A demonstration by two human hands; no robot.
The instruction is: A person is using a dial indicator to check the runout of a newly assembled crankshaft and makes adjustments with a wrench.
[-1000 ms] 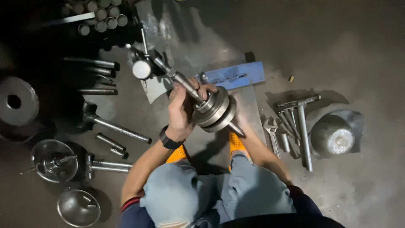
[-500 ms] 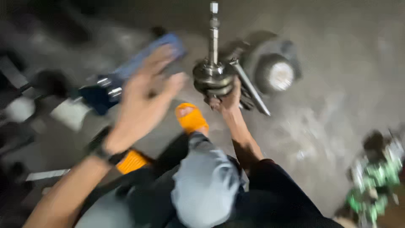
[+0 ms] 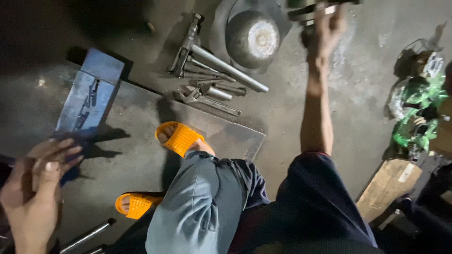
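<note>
Right hand point(image 3: 325, 28) stretched far out, wrapped around a round grey metal machine part point(image 3: 313, 10) at the top edge of the grey concrete floor point(image 3: 301, 113), beside a dull metal bowl point(image 3: 254, 37). Left hand point(image 3: 35, 188) held open, fingers loose, holding nothing, low near the blue metal block point(image 3: 89, 96). Long grey metal tools point(image 3: 212, 80) lying between.

tools point(image 3: 207, 80) and bowl point(image 3: 256, 37) possibly crowd floor ahead
</note>
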